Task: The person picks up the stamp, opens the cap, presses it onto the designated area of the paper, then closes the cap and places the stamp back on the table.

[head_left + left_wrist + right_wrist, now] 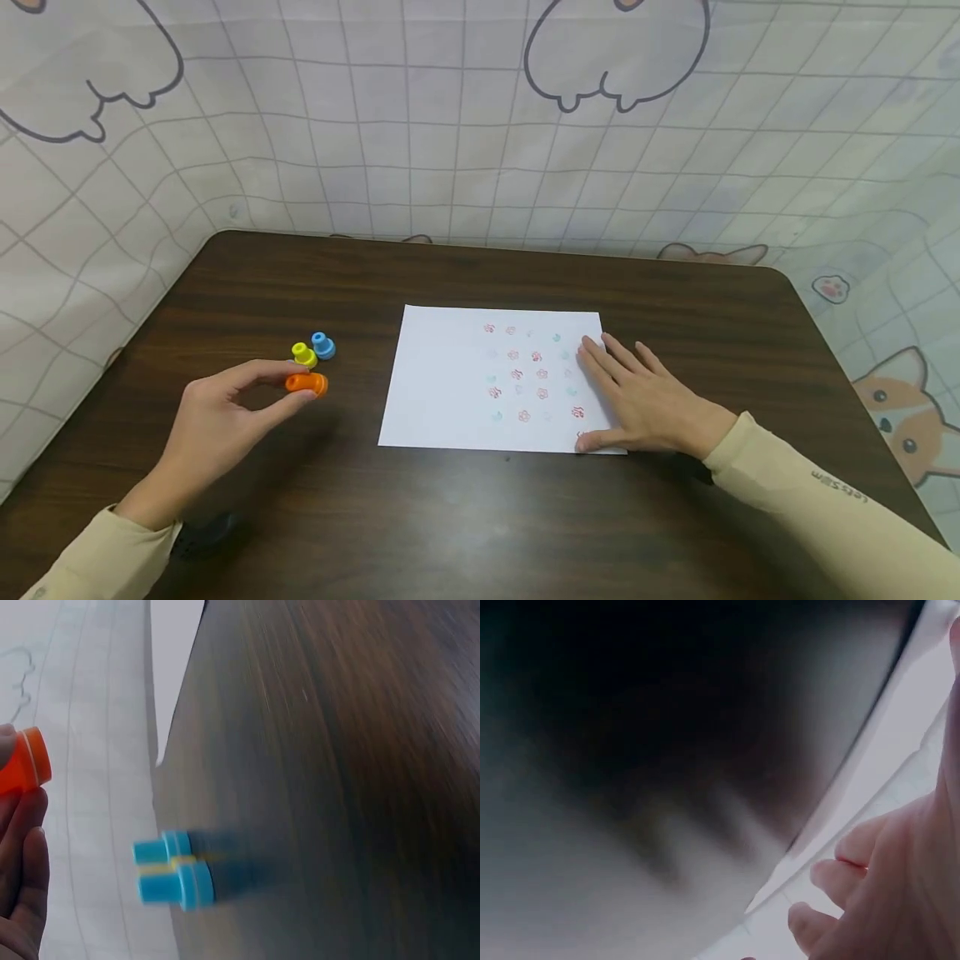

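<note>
There was room between the blue peg (323, 346) and the paper (438, 379), but the right hand (647, 407) blocked the paper's right side.

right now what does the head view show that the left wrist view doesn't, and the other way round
Only the head view: the right hand spread on the paper, and the red prints on it.

Only the left wrist view: a second blue stamp in plain sight; the head view shows just one clearly.

Both: the left hand holding the orange stamp, one blue stamp, some of the yellow stamp and paper, the dark table and white backdrop.
</note>
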`<state>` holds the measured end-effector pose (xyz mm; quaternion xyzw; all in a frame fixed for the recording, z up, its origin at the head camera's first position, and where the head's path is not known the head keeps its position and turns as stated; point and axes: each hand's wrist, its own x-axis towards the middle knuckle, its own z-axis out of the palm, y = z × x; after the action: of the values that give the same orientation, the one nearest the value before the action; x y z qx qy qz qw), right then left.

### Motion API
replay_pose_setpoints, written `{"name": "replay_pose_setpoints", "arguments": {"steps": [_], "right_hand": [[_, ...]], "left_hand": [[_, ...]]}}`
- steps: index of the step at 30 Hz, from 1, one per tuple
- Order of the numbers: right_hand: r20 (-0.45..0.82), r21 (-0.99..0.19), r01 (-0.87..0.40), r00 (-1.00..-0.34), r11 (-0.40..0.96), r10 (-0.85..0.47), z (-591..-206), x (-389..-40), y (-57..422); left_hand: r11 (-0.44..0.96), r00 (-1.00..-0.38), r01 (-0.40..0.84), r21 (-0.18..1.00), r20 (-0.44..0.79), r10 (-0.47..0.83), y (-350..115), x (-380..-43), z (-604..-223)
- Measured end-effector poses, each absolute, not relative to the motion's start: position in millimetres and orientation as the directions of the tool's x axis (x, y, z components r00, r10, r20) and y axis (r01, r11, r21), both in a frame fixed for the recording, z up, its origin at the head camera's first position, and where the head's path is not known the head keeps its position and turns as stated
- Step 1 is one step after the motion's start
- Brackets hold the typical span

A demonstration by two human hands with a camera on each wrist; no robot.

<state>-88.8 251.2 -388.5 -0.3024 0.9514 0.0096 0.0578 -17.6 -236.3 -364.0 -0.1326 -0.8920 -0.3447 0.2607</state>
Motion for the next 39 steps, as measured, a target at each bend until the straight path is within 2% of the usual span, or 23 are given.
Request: {"name": "replay_pose_setpoints", "arguments": {"steps": [8,18,27,32,39], "right_hand": [[-0.143,-0.013,-0.589,-0.799,0.808,-0.585,-391.4,-85.7,253.6],[-0.153,-0.023,-0.592,-0.794,0.806,-0.588,-391.4,-84.4,254.3],[-0.16,-0.02,-0.591,-0.794,0.807,-0.586,-390.3,-84.1,252.9],[-0.158,-0.021,-0.592,-0.794,0.805,-0.588,-392.9,-85.3,252.0],[-0.158,-0.016,-0.6,-0.788,0.8,-0.595,-393.3,-88.5,248.7]], "left_hand": [[0.734,-0.819,0.389,0.556,0.574,-0.001,-264.1,-9.6,-367.4],[0.753,-0.846,0.307,0.582,0.529,-0.064,-291.9,-4.3,-377.0],[0.794,-0.893,0.181,0.58,0.436,-0.115,-308.8,-3.8,-384.7],[0.827,-0.935,0.114,0.551,0.34,-0.097,-320.6,-5.3,-388.7],[0.864,-0.964,0.098,0.494,0.261,-0.04,-334.5,-6.7,-391.9]]}}
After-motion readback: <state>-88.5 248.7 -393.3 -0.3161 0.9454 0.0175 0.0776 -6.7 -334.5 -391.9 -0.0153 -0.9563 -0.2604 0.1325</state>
